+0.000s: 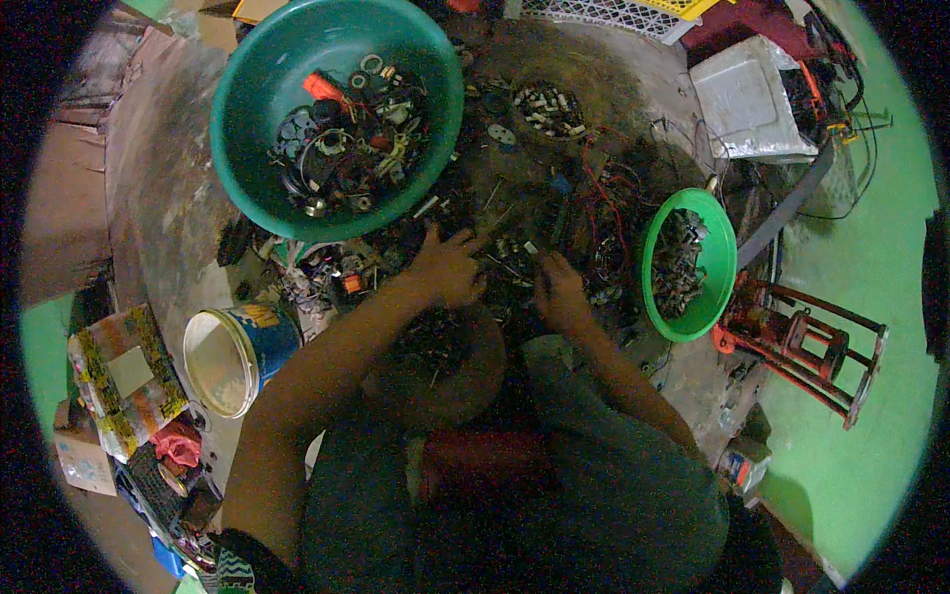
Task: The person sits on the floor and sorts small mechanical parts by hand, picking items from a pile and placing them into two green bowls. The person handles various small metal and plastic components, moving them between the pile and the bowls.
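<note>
My left hand (449,271) is spread over a dark heap of small scrap parts on the floor, its fingers apart near a thin rod. Just right of it, my right hand (560,286) is bent over the same heap, beside a small white piece (530,247); dim light hides whether its fingers hold anything. A large green plastic basin (225,148) with mixed metal and plastic parts stands beyond my left hand. To the right of my right hand, a smaller bright green basin (721,252) holds small scrap. A round container (486,371) with dark bits sits below my left forearm.
A white-rimmed bucket (223,364) lies tipped at the left, near a taped box (133,379). Red wires (594,185) and a round container of pale pieces (549,111) lie farther off. An orange-red metal frame (809,345) is at the right, below a white plastic-wrapped box (746,100).
</note>
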A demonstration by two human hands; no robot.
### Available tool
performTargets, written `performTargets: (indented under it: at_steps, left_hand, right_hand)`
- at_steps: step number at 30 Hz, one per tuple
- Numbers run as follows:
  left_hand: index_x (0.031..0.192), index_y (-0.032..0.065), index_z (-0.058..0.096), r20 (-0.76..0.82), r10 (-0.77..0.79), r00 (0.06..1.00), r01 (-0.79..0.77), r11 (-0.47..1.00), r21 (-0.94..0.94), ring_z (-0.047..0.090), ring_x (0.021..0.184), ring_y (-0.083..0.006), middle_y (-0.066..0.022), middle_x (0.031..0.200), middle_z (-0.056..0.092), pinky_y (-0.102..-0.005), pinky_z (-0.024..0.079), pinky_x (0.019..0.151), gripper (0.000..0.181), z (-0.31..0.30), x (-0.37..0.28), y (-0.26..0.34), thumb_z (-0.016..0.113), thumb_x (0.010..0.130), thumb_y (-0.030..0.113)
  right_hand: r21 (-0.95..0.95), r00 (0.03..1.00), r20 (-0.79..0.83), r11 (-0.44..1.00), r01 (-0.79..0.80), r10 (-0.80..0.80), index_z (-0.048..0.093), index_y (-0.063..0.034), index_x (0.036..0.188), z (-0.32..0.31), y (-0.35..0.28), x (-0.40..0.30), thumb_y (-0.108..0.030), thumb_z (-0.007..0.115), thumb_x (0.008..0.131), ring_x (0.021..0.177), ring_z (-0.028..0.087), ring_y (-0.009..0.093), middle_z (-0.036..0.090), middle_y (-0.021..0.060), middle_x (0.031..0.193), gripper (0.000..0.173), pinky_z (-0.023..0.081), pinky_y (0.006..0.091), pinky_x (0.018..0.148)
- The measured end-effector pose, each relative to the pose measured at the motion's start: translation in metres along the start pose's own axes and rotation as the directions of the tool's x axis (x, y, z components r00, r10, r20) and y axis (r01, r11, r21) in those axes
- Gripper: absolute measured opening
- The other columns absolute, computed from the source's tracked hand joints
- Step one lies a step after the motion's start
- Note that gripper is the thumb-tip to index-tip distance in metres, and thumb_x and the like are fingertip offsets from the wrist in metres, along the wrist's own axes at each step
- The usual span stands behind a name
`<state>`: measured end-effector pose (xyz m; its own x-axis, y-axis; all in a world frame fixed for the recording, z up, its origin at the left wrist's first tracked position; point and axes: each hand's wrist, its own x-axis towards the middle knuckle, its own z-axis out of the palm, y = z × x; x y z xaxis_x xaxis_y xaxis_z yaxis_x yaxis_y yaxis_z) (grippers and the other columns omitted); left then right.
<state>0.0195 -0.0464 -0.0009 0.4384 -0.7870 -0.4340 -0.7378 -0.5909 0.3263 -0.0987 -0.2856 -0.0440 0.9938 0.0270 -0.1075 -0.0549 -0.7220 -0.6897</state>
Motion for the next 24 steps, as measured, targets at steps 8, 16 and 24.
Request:
performTargets:
  at_steps: [8, 16, 24]
  left_hand:
    - [0.115, 0.0038, 0.073, 0.134, 0.007, 0.991, -0.002, 0.999, -0.040, 0.037, 0.147, -0.0364, -0.0160, 0.147, 0.053, -0.0769, 0.023, 0.113, 0.048, -0.005, -0.007, -0.005, 0.051, 0.098, 0.044]
    - [0.113, 0.0022, 0.073, 0.064, -0.065, 0.996, 0.075, 0.982, -0.172, 0.038, 0.146, -0.0372, -0.0173, 0.146, 0.054, -0.0715, 0.032, 0.112, 0.047, 0.004, -0.021, -0.003, 0.051, 0.099, 0.041]
    - [0.113, 0.0032, 0.072, -0.005, -0.061, 0.998, 0.060, 0.990, -0.124, 0.043, 0.142, -0.0373, -0.0192, 0.142, 0.056, -0.0688, 0.038, 0.110, 0.046, 0.015, -0.017, -0.008, 0.049, 0.099, 0.041]
  right_hand:
    - [-0.335, 0.984, 0.115, 0.938, -0.090, 0.136, 0.031, -0.0013, 0.156, 0.023, -0.021, -0.008, -0.024, 0.076, 0.089, 0.138, 0.042, 0.046, 0.040, 0.0279, 0.150, 0.085, 0.042, 0.0495, 0.115]
    - [-0.394, 0.986, 0.147, 0.919, -0.010, 0.074, 0.039, -0.0041, 0.154, 0.026, -0.017, 0.015, -0.012, 0.073, 0.087, 0.130, 0.048, 0.046, 0.048, 0.0258, 0.142, 0.076, 0.046, 0.0498, 0.109]
    - [-0.265, 0.996, -0.088, 0.964, -0.001, -0.023, 0.057, -0.0012, 0.135, 0.022, -0.007, 0.083, -0.011, 0.075, 0.085, 0.119, 0.057, 0.047, 0.061, 0.0269, 0.127, 0.054, 0.050, 0.0507, 0.102]
